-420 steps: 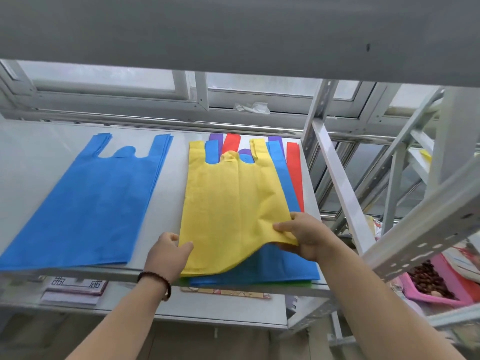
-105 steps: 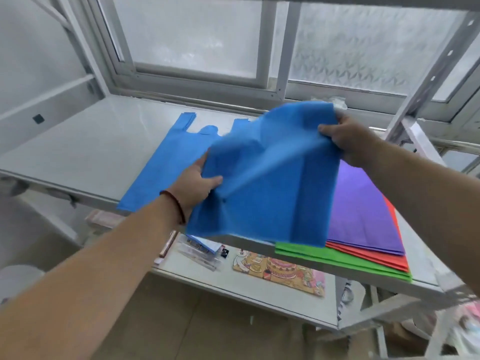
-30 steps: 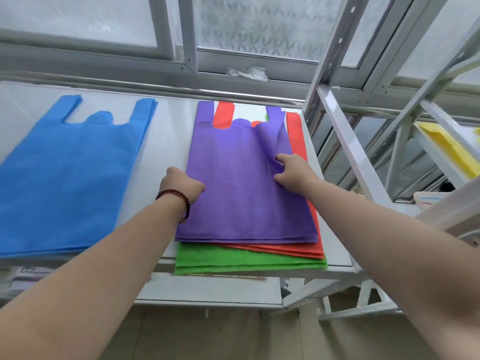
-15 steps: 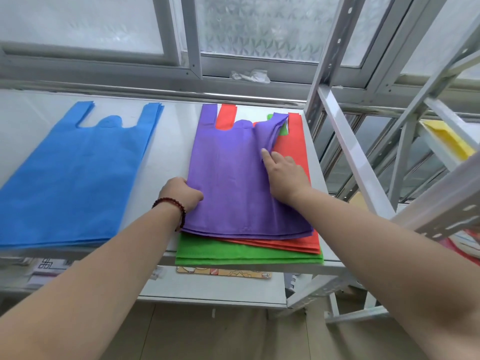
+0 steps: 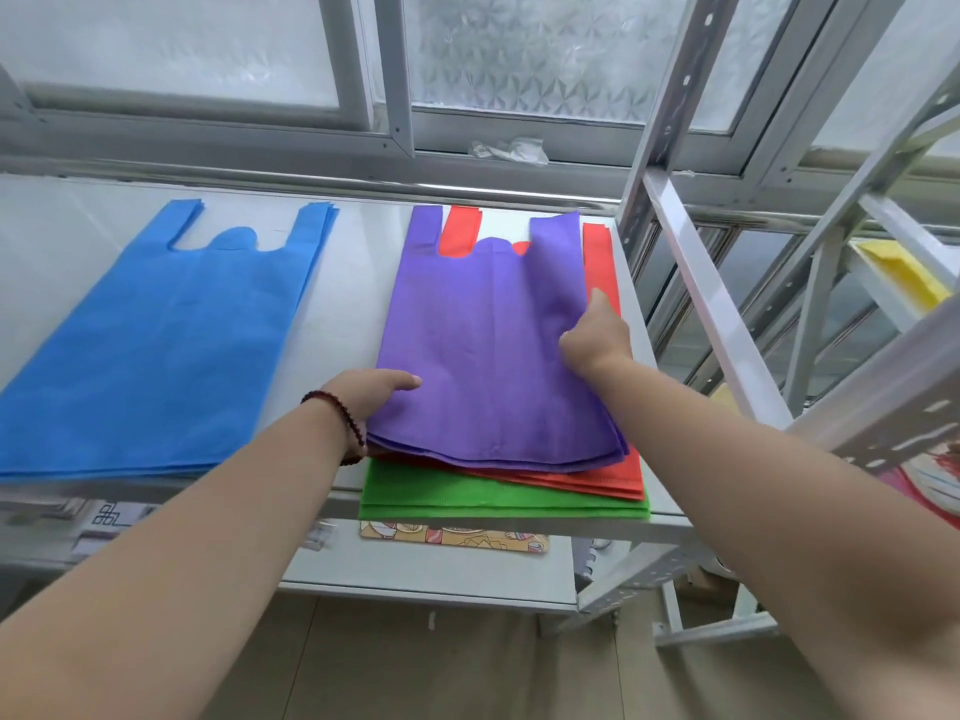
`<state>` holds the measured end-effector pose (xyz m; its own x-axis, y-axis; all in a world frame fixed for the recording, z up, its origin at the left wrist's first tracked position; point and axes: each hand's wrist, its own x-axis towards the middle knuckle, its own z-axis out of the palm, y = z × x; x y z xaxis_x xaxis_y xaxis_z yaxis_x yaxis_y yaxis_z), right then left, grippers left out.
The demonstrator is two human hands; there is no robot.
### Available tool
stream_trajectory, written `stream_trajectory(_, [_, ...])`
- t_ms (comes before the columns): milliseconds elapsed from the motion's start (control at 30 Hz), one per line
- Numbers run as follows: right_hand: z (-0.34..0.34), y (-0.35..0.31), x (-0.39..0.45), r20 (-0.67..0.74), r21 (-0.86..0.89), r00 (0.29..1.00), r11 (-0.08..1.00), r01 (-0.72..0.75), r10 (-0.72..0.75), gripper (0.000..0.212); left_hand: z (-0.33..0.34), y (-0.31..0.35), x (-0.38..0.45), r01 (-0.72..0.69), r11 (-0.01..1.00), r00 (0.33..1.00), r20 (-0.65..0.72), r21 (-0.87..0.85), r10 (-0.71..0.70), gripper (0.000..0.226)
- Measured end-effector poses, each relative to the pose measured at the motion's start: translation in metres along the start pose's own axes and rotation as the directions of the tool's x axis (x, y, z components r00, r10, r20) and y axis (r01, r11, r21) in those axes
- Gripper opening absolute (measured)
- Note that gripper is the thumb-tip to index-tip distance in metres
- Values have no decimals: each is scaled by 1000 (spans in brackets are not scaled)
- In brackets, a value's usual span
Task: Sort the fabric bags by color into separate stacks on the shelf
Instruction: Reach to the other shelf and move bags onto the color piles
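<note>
Gripping the left edge of the purple bags [image 5: 488,350], the left hand [image 5: 371,394] has its thumb on top of the cloth and its fingers tucked under the lifted corner; a dark bead bracelet [image 5: 337,415] circles that wrist. The right hand [image 5: 595,340] is at the right edge of the same purple bags, its thumb pointing up along the fabric; whether its other fingers pinch the cloth or only rest on it cannot be told. The purple bags lie on top of a mixed pile on the right part of the white shelf [image 5: 353,283], with red bags [image 5: 597,478] under them and green bags [image 5: 498,498] at the bottom, jutting out toward the front edge. Well apart to the left lies a separate stack of blue bags [image 5: 156,356], handles toward the window. Something yellow [image 5: 904,272], perhaps fabric, sits on the neighbouring rack at far right. A printed card [image 5: 452,537] lies on the lower shelf.
</note>
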<state>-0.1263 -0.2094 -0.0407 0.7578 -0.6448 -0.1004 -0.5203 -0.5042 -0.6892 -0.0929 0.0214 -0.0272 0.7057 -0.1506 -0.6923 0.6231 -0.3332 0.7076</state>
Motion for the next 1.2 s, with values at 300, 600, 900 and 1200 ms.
stream_trajectory(300, [-29, 24, -19, 389, 407, 889, 821, -400, 240, 14, -27, -11, -6, 79, 994, 942, 333, -78, -49, 28])
stream_trajectory(600, [-18, 1, 7, 540, 322, 756, 740, -590, 368, 40, -21, -31, -8, 71, 990, 951, 292, 118, -103, 14])
stream_trajectory(900, [1, 2, -10, 586, 239, 764, 844, -480, 268, 6, -57, -60, -24, 136, 989, 927, 344, 60, -148, 12])
stream_trajectory(1200, [-28, -11, -65, 350, 539, 931, 791, -290, 103, 23, -75, -55, -50, -204, 973, 938, 306, 105, 163, 32])
